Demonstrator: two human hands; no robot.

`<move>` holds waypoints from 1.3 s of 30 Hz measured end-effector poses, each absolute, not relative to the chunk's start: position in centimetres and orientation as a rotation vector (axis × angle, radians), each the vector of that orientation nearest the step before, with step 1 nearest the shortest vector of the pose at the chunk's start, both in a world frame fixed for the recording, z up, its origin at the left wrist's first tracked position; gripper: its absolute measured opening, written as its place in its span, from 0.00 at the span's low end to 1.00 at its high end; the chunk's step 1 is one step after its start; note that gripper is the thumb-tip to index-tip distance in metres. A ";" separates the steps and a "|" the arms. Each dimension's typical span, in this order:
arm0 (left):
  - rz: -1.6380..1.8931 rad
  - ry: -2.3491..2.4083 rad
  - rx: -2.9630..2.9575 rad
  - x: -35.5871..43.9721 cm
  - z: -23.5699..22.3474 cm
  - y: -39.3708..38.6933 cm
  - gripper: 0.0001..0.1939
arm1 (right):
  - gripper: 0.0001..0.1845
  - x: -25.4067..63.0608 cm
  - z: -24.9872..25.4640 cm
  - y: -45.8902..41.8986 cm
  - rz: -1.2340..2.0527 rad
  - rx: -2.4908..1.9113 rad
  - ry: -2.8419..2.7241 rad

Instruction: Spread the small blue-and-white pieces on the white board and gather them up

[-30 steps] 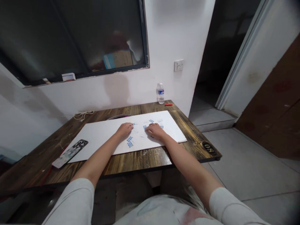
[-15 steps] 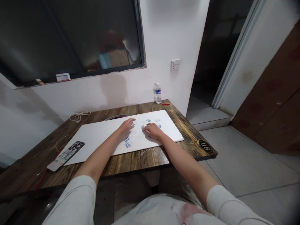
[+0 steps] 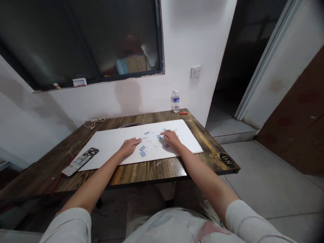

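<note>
From here, the right hand [image 3: 172, 139] has its fingers [image 3: 165, 134] open, apparently resting on the blue-printed paper slips [image 3: 159, 136]; the left hand [image 3: 129, 147] lies open, just beside them, on the white board [image 3: 106, 148].

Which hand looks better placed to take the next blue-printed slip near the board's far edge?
Probably the right hand: its fingertips are among the blue-printed slips on the white board, while the left hand rests farther away.

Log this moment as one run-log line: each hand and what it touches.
left hand: flat on white rectangular board | right hand: fingers by small blue-printed paper slip
</note>
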State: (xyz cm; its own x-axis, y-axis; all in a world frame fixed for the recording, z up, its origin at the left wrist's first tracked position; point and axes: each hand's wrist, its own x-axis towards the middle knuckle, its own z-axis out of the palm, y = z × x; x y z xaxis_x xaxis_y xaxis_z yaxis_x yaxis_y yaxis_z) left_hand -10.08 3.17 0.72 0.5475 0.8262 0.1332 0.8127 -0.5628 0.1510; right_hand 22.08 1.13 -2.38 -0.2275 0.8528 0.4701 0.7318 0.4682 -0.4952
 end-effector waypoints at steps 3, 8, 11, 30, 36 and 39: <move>0.251 1.505 2.745 -10.7 0.8 2.6 0.24 | 0.20 22.1 -2.4 1.0 0.246 -1.300 -1.975; 0.273 1.532 2.809 -11.5 1.1 1.9 0.22 | 0.22 22.3 -2.0 0.6 0.253 -1.306 -1.899; 0.289 1.530 2.833 -11.7 1.1 1.4 0.21 | 0.23 22.5 -1.7 0.5 0.215 -1.344 -1.854; 0.485 1.357 2.900 -9.9 2.6 -4.0 0.18 | 0.07 26.8 1.7 -4.4 0.231 -1.193 -1.606; 0.382 1.239 2.912 -9.0 1.7 -6.8 0.17 | 0.16 27.1 0.7 -8.7 0.194 -1.219 -1.621; 0.387 1.253 2.894 -8.7 1.0 -7.4 0.19 | 0.23 27.2 -0.2 -10.3 0.117 -1.299 -1.620</move>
